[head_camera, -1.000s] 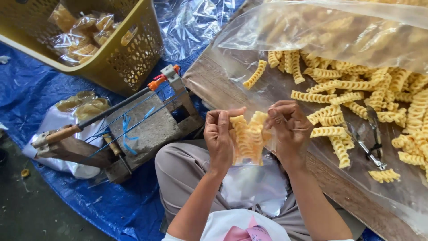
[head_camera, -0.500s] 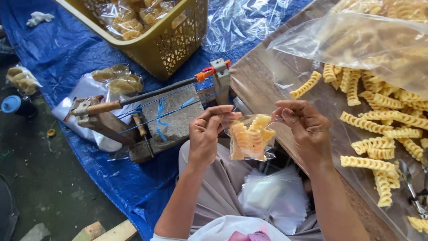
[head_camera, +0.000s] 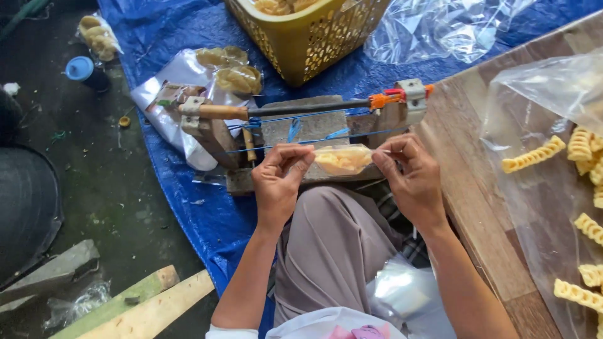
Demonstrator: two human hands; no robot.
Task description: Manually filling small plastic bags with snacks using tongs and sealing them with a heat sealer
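Head view looks down on a seated person whose two hands hold a small clear bag of yellow snacks (head_camera: pixel 342 159) stretched sideways between them. Left hand (head_camera: pixel 281 179) pinches the bag's left end with thumb and fingers closed on the plastic; right hand (head_camera: pixel 409 176) pinches its right end the same way. The hands are apart, with the bag spanning the gap, and the bag sits just in front of a wooden-based sealing device (head_camera: pixel 301 129), close against its near edge. That device has a long lever arm with a wooden handle (head_camera: pixel 217 112) at the left and an orange fitting (head_camera: pixel 380 100) near its hinge at the right. It stands on a blue tarp (head_camera: pixel 182 188) spread over the dark floor. Behind it, toward the tarp's far edge, is a yellow perforated basket (head_camera: pixel 308 37) with filled bags inside, and more filled bags (head_camera: pixel 229 69) lie on the tarp's left part. A wooden table (head_camera: pixel 468 188) runs along the person's right side; spiral yellow snacks (head_camera: pixel 534 155) lie on a clear plastic sheet (head_camera: pixel 534 207) over its top, near its left edge. Empty clear bags (head_camera: pixel 399 292) rest in the person's lap
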